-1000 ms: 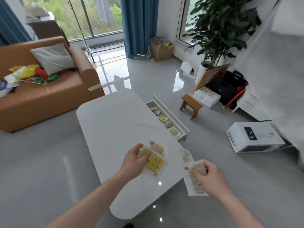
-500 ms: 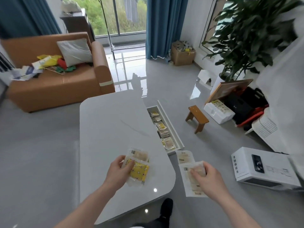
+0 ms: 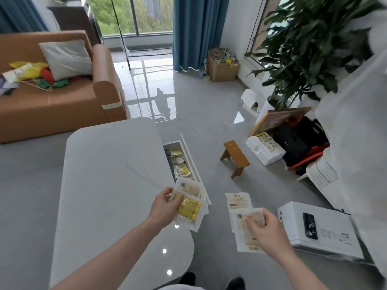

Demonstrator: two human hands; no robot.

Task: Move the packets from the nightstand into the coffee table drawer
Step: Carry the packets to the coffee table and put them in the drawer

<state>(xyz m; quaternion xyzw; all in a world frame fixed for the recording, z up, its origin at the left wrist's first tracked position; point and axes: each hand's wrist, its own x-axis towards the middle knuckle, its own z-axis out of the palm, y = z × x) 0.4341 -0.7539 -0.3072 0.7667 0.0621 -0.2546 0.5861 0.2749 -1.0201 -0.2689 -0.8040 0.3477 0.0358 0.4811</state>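
Packets are in both our hands and in the open drawer [image 3: 193, 162] of the coffee table [image 3: 113, 185], the landmark for everything we place.

Beyond the table's far left corner stands the brown sofa [image 3: 52, 105] with a grey cushion [image 3: 65, 57] and bright bags on its seat. Well to the right of the table a big potted plant [image 3: 310, 49] rises by the wall, and a cardboard box [image 3: 223, 68] sits far beyond the table by the blue curtain [image 3: 194, 32]. To the table's near right lies a white appliance [image 3: 326, 233] with a phone [image 3: 309, 225] on top. Between that and the drawer stands a small wooden stool [image 3: 236, 158].

The drawer juts from the table's right side, lined with packets [image 3: 181, 166]. Our left hand [image 3: 165, 208] pinches a yellow packet and a pale packet [image 3: 189, 204], just over the drawer's near end at the table's right edge. Our right hand [image 3: 268, 229] grips two pale packets [image 3: 240, 214] over the floor, right of the table.
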